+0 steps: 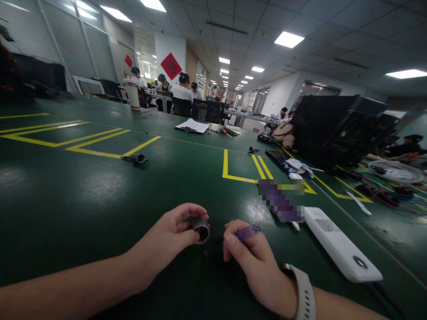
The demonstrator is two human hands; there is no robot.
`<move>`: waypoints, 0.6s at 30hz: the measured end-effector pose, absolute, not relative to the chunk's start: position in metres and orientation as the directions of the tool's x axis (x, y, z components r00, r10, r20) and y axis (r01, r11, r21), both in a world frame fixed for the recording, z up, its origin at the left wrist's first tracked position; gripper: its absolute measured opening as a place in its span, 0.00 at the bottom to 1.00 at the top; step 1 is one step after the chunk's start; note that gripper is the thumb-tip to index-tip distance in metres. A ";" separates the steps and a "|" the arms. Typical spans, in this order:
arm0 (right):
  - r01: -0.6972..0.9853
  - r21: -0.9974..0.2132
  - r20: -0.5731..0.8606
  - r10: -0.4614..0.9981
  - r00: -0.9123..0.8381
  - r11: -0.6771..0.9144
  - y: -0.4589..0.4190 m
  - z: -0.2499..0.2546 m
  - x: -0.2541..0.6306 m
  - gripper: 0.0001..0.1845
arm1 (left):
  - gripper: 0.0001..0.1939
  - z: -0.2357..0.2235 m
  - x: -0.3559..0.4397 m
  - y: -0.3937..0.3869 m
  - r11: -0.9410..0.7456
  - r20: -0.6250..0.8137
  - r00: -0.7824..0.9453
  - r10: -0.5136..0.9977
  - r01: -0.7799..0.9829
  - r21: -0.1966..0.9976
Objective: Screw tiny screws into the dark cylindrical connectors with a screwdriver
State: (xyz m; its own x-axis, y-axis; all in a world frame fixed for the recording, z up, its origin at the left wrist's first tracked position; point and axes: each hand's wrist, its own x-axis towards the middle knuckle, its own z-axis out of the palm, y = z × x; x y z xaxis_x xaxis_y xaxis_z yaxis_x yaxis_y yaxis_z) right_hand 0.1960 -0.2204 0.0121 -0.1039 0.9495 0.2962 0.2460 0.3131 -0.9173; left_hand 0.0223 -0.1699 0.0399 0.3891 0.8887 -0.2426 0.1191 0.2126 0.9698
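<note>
My left hand (176,231) is closed around a short, hollow grey metal cylinder (202,233), its open end turned toward me. My right hand (248,255), wearing a pale watch strap, is closed on a purple, see-through, handle-like piece (248,232). That piece sticks out above the thumb, and its other end is hidden by the fingers. A small nut-like part (205,253) lies on the green table just below the cylinder. The two hands are apart, with a narrow gap between them.
A white power bank-like device (342,244) with a cable lies at right, beside a blurred purple object (280,202). Dark funnel-shaped parts (136,158) stand farther off. Black equipment (336,129) and tangled wires (396,191) occupy the far right. People sit in the background.
</note>
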 end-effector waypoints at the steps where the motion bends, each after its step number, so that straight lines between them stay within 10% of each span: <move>1: 0.285 -0.883 0.356 0.928 -0.115 0.374 -0.222 0.012 0.196 0.13 | 0.16 0.041 0.022 -0.168 0.219 -0.243 0.374 0.895 0.107 0.970; 18: 0.391 -0.574 0.690 0.682 -0.242 0.719 -0.230 0.022 0.191 0.06 | 0.18 0.040 0.020 -0.159 0.198 -0.219 0.365 0.905 0.093 0.976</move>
